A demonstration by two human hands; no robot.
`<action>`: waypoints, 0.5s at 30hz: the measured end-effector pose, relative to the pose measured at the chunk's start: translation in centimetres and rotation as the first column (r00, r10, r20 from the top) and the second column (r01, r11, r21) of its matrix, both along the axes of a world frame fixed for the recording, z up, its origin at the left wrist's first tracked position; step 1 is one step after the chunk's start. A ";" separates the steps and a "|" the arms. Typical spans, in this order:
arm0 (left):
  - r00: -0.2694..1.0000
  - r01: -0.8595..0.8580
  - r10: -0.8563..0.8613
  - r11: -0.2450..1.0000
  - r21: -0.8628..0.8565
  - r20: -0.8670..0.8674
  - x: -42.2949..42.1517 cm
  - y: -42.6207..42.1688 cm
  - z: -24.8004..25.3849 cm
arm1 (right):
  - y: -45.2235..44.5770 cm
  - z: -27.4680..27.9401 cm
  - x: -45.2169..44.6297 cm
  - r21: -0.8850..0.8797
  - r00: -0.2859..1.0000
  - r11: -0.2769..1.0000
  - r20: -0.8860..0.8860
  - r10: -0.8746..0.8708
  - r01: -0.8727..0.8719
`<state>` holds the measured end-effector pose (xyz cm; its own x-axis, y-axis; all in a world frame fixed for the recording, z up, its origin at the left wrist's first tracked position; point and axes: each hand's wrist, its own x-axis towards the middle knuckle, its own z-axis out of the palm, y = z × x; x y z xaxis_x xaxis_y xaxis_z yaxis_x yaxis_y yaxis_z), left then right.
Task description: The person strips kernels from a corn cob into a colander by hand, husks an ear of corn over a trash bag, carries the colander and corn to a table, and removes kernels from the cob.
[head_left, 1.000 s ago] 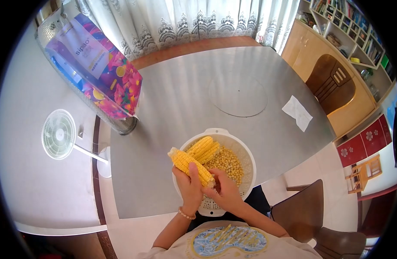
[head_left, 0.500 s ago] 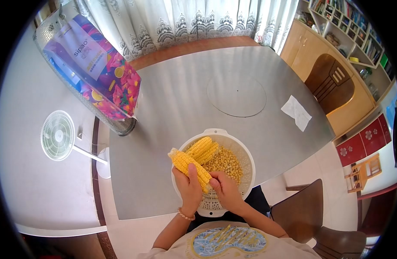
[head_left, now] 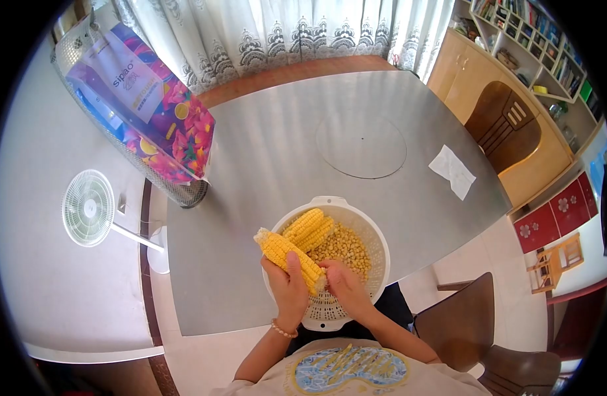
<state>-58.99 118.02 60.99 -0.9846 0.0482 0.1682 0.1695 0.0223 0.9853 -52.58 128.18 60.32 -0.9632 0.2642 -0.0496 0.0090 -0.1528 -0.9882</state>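
Observation:
A yellow corn cob is wrapped in my left hand, slanting from upper left to lower right over a white colander. My right hand is closed at the cob's lower right end, its fingertips against the kernels there; anything between them is too small to make out. Inside the colander, more corn lies at the upper left, beside a heap of loose kernels. The colander's near edge is close to my body, at the table's front edge.
The grey table bears a white tissue on the right and a mesh holder with a colourful bag at the left. A white fan stands left, brown chairs right.
The cob has turned and shifted slightly in my left hand. The fingers of my right hand have moved a little around its lower end. The colander stays where it was.

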 end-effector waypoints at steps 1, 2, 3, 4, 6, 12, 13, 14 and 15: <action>1.000 0.002 -0.002 1.000 -0.001 0.000 0.1 0.0 0.1 | -0.4 -0.1 -0.1 0.162 1.000 0.987 -0.002 0.000 0.000; 1.000 0.010 -0.010 1.000 -0.005 0.002 0.1 0.0 0.2 | -0.7 -0.2 -0.1 0.320 1.000 0.948 -0.003 0.001 0.000; 1.000 0.017 -0.017 1.000 -0.010 0.004 0.1 0.0 0.3 | -0.6 -0.1 -0.1 0.319 1.000 0.948 -0.003 0.002 -0.001; 1.000 0.014 -0.014 1.000 -0.010 0.003 0.1 0.1 0.3 | -0.5 0.2 0.0 0.396 1.000 0.918 -0.026 0.015 -0.003; 1.000 0.014 -0.014 0.999 -0.033 0.021 0.2 0.1 0.2 | -0.5 0.5 0.2 0.472 0.998 0.882 -0.048 0.037 -0.010; 0.999 -0.002 -0.001 0.998 -0.070 -0.048 0.0 0.1 -1.2 | -0.8 1.0 0.4 0.620 0.999 0.783 0.037 0.034 -0.050; 0.999 -0.002 -0.001 0.998 -0.070 -0.048 0.1 0.2 -1.2 | -0.9 0.9 0.4 0.645 1.000 0.764 0.009 0.021 -0.022; 0.999 0.000 -0.003 0.998 -0.056 -0.052 0.2 0.2 -1.1 | -1.0 0.8 0.4 0.668 1.000 0.744 -0.019 0.009 0.006; 0.998 0.003 -0.005 0.999 -0.042 -0.056 0.3 0.3 -1.0 | -1.1 0.7 0.4 0.668 1.000 0.744 -0.019 0.009 0.006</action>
<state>-58.73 118.29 60.02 -0.9735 0.0600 0.2205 0.2242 0.0625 0.9725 -52.18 127.11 61.00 -0.9624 0.2209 0.1583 -0.0121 0.5470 -0.8371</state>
